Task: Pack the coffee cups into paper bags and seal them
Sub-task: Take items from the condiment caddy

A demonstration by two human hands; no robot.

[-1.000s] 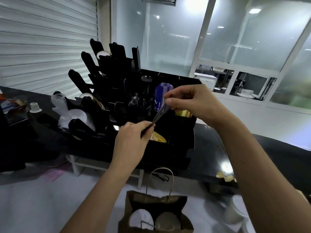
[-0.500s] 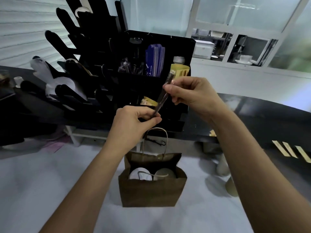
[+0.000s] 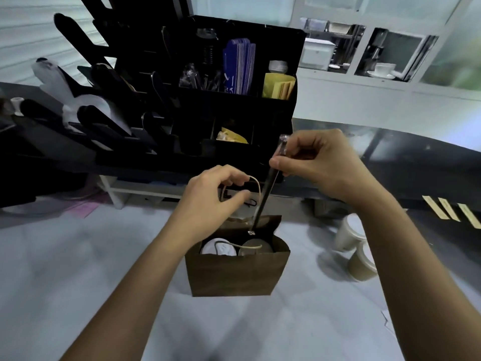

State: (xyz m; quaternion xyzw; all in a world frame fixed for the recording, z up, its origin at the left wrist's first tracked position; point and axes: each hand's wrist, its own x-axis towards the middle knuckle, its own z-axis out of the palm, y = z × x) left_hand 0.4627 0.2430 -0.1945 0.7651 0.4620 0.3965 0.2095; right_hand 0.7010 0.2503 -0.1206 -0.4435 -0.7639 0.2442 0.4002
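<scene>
A brown paper bag [image 3: 239,274] stands open on the pale counter, just below my hands. Inside it are two coffee cups, one with a white lid [image 3: 219,249] and one with a brown lid [image 3: 256,248]. My right hand [image 3: 320,165] pinches the upper part of a dark wrapped straw [image 3: 265,199]. The straw slants down, and its lower end reaches into the bag's mouth above the cups. My left hand [image 3: 213,196] holds the bag's far cord handle [image 3: 256,184] up with curled fingers. The near handle lies across the lids.
A black organizer [image 3: 234,113] with straws, blue packets and yellow sleeves stands behind the bag on a dark counter. Black lid racks [image 3: 99,105] spread to its left. Paper cups [image 3: 356,254] lie on their sides at the right. Tan strips [image 3: 453,212] lie at the far right.
Both hands came down from the organizer to the bag. My left hand let go of the straw and took the cord handle. The straw's lower end now dips into the bag.
</scene>
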